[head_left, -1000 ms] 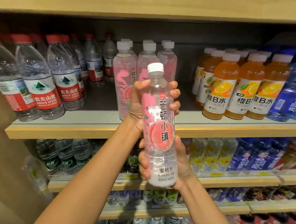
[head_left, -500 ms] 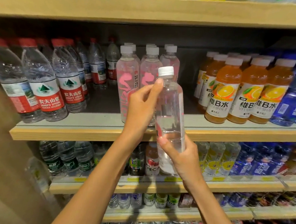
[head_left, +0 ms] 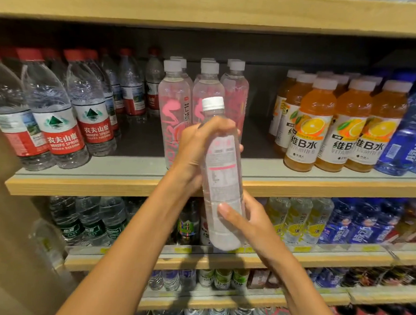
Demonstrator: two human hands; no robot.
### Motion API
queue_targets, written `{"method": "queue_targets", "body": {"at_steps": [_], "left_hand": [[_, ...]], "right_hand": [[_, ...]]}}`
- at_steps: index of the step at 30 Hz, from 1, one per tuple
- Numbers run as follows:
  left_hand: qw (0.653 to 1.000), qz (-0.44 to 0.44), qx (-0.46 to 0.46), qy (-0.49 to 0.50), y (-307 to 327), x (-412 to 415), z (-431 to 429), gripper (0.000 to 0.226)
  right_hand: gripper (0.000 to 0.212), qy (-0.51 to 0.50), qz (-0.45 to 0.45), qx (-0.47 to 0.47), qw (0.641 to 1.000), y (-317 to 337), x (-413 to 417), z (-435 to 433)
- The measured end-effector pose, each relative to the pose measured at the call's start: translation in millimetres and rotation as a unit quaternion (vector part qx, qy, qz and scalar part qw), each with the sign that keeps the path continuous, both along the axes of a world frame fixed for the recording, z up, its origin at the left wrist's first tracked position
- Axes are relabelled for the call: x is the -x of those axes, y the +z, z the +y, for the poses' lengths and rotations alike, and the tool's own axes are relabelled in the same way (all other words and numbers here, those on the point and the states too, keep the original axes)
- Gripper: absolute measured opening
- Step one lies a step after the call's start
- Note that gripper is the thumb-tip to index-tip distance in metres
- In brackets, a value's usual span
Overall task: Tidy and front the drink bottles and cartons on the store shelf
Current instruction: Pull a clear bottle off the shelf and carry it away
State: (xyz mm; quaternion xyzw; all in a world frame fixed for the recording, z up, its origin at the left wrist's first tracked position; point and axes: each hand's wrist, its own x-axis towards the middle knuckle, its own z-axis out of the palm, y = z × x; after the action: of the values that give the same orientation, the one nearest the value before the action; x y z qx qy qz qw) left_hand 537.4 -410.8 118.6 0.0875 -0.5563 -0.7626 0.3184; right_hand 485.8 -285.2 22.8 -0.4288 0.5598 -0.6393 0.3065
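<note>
- The left hand (head_left: 201, 146) is curled round the upper body of a peach-water bottle (head_left: 221, 175), just under the shoulder. Its fingers wrap the far side and the fingertips show at the bottle's right edge.
- The right hand (head_left: 248, 224) grips the same bottle low down, with the thumb pressed across the near face and the palm cupping the right side above the base.
- The bottle is off the shelf (head_left: 127, 187), in the air just in front of its wooden lip. Its long axis is close to upright, the white cap (head_left: 213, 103) tipped slightly left and away and the base nearest the camera.
- The fine-print back label faces the camera, so the pink front probably faces the shelf, though that side is hidden.
- The pink row (head_left: 173, 113) stands straight behind the bottle. Its left and middle columns reach well forward, while the right column's front bottle (head_left: 234, 90) sits further back.
- Bare shelf shows in front of that bottle, to the left of the orange vitamin bottles (head_left: 311, 129).
- That bare spot lies up and beyond the hands, slightly right of the cap.
- The left hand is the nearer one to the spot, while the right hand carries the base.
- As I judge it, the next move is a half-turn about the upright axis, then a lift over the lip, base first.
</note>
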Motion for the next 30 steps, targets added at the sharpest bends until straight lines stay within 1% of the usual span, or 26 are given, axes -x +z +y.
{"method": "queue_targets", "body": {"at_steps": [1,3,4,6,9,12,13,14,16,18,20,21,22,24,25,26,27,29,30], "left_hand": [[0.995,0.017,-0.026,-0.090,0.5,-1.0,-5.0,0.033],[0.964,0.069,-0.079,-0.245,1.8,-1.1,-8.5,0.040],[0.943,0.092,-0.102,-0.303,2.0,0.2,-9.5,0.044],[0.910,0.120,-0.125,-0.376,2.6,3.6,-10.5,0.045],[0.883,0.140,-0.128,-0.430,0.8,8.9,-12.4,0.041],[0.875,0.138,-0.137,-0.444,-3.2,11.6,-13.5,0.044],[0.879,0.133,-0.139,-0.437,-4.8,11.6,-14.6,0.047],[0.888,0.126,-0.137,-0.420,-6.6,11.3,-16.7,0.052],[0.917,0.103,-0.116,-0.368,-10.7,10.8,-22.2,0.061],[0.946,0.071,-0.075,-0.308,-13.4,10.0,-25.3,0.069],[0.971,0.025,-0.022,-0.236,-14.8,11.6,-24.9,0.074],[0.982,-0.002,0.006,-0.191,-16.6,12.9,-24.2,0.072],[0.989,-0.023,0.031,-0.140,-19.4,13.9,-23.2,0.064],[0.995,-0.037,0.085,-0.047,-28.9,14.6,-21.6,0.036],[0.990,-0.036,0.138,-0.008,-34.5,13.9,-20.0,0.024],[0.974,-0.038,0.221,0.031,-41.2,13.4,-18.3,0.017],[0.943,-0.045,0.322,0.068,-49.1,13.3,-17.0,0.013],[0.847,-0.067,0.513,0.126,-65.7,14.8,-15.0,0.017],[0.796,-0.079,0.583,0.143,-72.9,16.3,-14.3,0.024]], "right_hand": [[0.076,0.066,-0.045,-0.006,0.997,4.5,4.6,3.0],[0.087,0.181,-0.105,-0.010,0.978,11.1,10.0,4.9],[0.088,0.221,-0.122,-0.004,0.967,13.8,10.7,4.3],[0.084,0.265,-0.138,0.009,0.954,19.5,9.5,0.9],[0.071,0.252,-0.124,0.013,0.960,24.5,4.5,-6.6],[0.052,0.179,-0.087,0.008,0.980,23.5,-0.6,-10.1],[0.047,0.152,-0.073,0.008,0.986,22.4,-1.6,-9.9],[0.047,0.120,-0.057,0.007,0.991,21.4,-1.7,-9.4],[0.053,0.043,-0.011,0.002,0.999,20.9,-0.2,-7.4],[0.056,-0.030,0.042,0.001,0.999,22.8,3.8,-4.8],[0.049,-0.079,0.080,0.017,0.994,24.9,9.7,-2.9],[0.045,-0.100,0.090,0.026,0.991,25.9,13.3,-2.3],[0.043,-0.121,0.096,0.035,0.987,26.5,17.9,-1.5],[0.041,-0.157,0.107,0.058,0.980,28.2,28.6,-1.0],[0.041,-0.181,0.125,0.064,0.973,29.8,34.6,-1.7],[0.043,-0.208,0.150,0.066,0.964,31.8,41.4,-2.9],[0.044,-0.234,0.168,0.069,0.955,33.9,48.7,-4.8],[0.046,-0.277,0.185,0.085,0.939,37.1,64.0,-9.7],[0.046,-0.295,0.188,0.091,0.932,38.2,71.1,-12.5]]}}
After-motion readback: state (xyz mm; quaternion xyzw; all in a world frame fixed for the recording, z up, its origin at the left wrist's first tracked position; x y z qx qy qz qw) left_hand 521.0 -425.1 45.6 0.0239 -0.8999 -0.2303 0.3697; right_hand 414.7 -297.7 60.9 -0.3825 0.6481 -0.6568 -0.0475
